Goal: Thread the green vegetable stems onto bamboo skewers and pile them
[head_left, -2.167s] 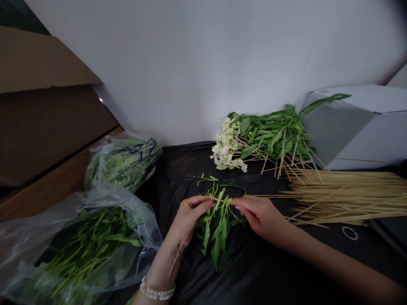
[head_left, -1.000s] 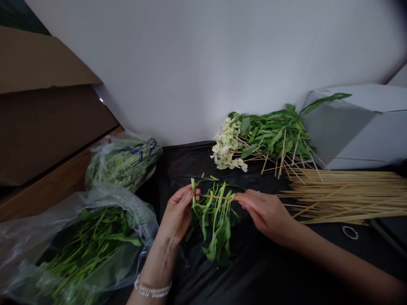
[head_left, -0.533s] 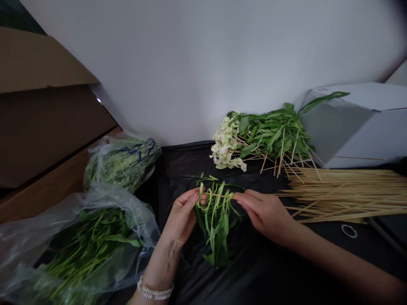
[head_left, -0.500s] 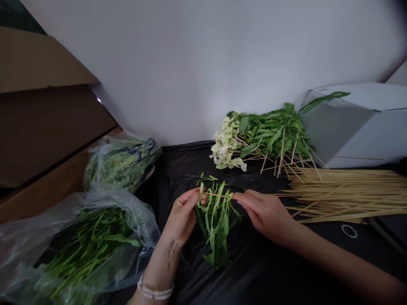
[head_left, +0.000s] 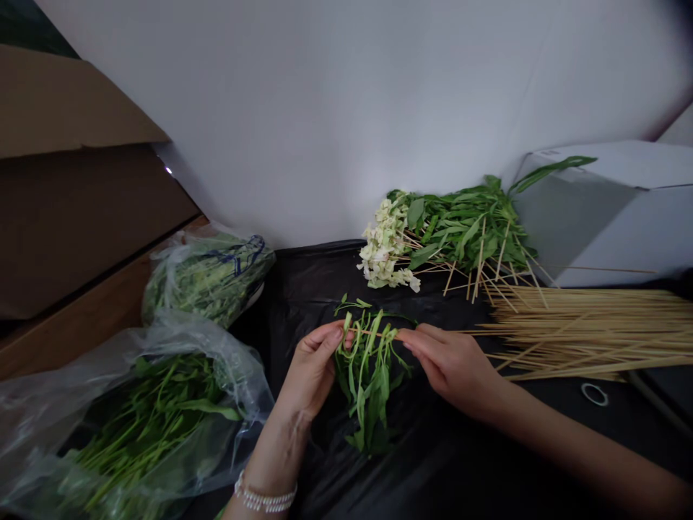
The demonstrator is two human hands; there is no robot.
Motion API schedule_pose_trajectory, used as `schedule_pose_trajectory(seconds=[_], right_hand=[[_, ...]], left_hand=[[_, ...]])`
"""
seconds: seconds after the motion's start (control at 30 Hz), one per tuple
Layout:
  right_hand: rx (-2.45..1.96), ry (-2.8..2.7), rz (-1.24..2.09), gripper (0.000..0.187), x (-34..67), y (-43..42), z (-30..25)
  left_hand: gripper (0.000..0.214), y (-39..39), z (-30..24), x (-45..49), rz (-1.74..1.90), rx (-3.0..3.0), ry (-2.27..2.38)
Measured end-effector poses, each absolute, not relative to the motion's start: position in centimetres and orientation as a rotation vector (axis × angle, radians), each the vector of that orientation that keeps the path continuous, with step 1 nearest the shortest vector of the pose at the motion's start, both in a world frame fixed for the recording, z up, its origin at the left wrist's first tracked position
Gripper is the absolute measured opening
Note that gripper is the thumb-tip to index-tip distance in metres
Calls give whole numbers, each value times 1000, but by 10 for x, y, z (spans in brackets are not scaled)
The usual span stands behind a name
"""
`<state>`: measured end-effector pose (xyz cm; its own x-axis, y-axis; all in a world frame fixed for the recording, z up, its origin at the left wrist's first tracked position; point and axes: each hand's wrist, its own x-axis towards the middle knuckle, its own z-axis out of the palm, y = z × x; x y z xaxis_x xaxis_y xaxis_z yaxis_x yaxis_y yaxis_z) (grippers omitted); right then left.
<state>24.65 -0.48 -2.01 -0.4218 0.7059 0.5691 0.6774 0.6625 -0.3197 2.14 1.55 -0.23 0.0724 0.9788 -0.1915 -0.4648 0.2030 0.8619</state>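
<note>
Over the black plastic sheet, a thin wooden skewer runs level between my two hands. Leafy green stems are threaded on it in several folds, their leaves hanging below. My right hand grips the skewer at the right of the greens, fingers closed, and its shaft shows again past the hand. My left hand pinches a green stem between thumb and fingers at the skewer's left end. The skewer's tip is hidden by those fingers.
Finished-looking skewers of greens and pale ones lie behind. Bare skewers are piled right, near a small ring and a white box. Bagged greens, another bag and a cardboard box stand left.
My left hand has shifted very slightly right, and the stem loop at its fingertips has moved a little right along the skewer. My right hand stays nearly still.
</note>
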Motion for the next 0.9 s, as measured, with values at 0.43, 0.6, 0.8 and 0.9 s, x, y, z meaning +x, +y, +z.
schedule_pose_trajectory(seconds=[0.43, 0.6, 0.8, 0.9], right_hand=[[-1048, -2182, 23, 31, 243, -7, -22], [-1034, -2189, 7, 32, 243, -7, -25], [-974, -2125, 242, 29, 240, -6, -25], [-950, -2105, 294, 28, 240, -6, -21]], left_hand=[[34, 12, -5, 26, 1199, 753, 982], [31, 11, -11, 28, 1223, 830, 1056], [21, 10, -19, 32, 1233, 969, 1081], [21, 9, -20, 34, 1231, 1023, 1096]])
